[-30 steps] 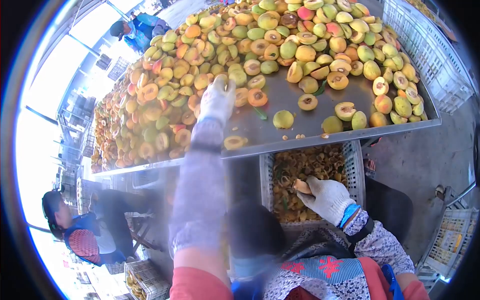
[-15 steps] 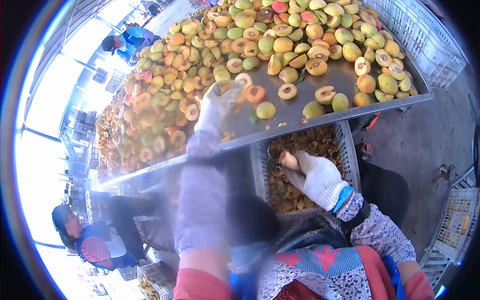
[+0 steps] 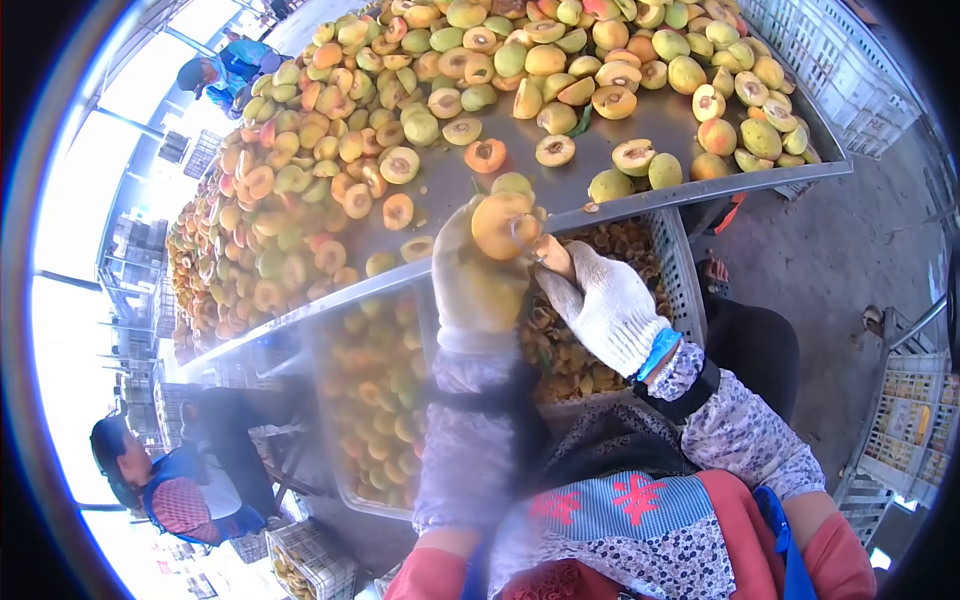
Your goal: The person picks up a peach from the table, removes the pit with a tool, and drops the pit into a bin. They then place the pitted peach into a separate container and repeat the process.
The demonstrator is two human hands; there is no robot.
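My left hand (image 3: pixel 480 280), in a pale work glove, is closed round a halved peach (image 3: pixel 503 226) with its orange cut face turned up. A greenish fruit (image 3: pixel 513 184) shows just behind its fingertips. My right hand (image 3: pixel 615 310), in a white knit glove, grips the wooden handle of a pitting knife (image 3: pixel 556 260). The tool's thin curved metal end lies against the cut face of the peach. Both hands meet over the front edge of a metal table (image 3: pixel 600 165) heaped with halved peaches (image 3: pixel 420 125). Below them, a crate (image 3: pixel 678 262) holds brown pits and scraps.
A second crate (image 3: pixel 375 400) full of peach halves stands below the table, left of my arm. One person (image 3: pixel 185 485) sits at lower left; another (image 3: pixel 230 70) is across the table. White crates (image 3: pixel 830 75) are stacked at upper right, with another crate (image 3: pixel 912 430) at right.
My left hand has come back from the fruit pile to the table edge with a peach half. The right hand has lifted from the pit crate, bringing the pitting knife to the fruit.
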